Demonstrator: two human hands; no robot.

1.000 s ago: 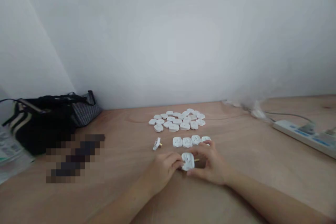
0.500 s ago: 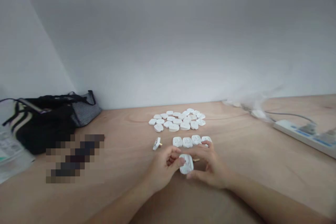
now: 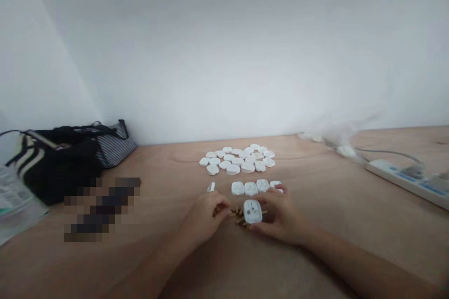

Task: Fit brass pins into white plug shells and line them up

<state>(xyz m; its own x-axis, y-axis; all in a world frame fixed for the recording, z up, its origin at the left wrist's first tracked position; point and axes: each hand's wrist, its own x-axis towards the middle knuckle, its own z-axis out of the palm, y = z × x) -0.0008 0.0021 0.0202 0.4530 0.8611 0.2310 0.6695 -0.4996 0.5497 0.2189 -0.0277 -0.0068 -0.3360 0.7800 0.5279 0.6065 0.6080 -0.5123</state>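
Note:
My right hand (image 3: 283,217) holds a white plug housing (image 3: 252,211) by its edge, hollow side facing up, between thumb and fingers. Several small brass pins (image 3: 239,218) lie in a loose pile at the left edge of the housing, partly hidden under it. At that pile, my left hand (image 3: 205,217) is closed in a pinch, with a brass pin (image 3: 232,214) at its fingertips. Just beyond both hands is a row of several white housings (image 3: 250,189). Another white piece (image 3: 211,187) stands tilted behind my left hand, half covered by it.
Farther back lies a spread of many white plug parts (image 3: 233,169). On the left are a black bag (image 3: 63,168), a striped pouch (image 3: 114,147) and a clear plastic bag (image 3: 17,201). A white power strip (image 3: 407,177) and crumpled plastic (image 3: 340,138) are at the right.
My left hand has let go of the housing and moved left to the brass pins, which now show. The housing stays in my right hand, turned more squarely upward.

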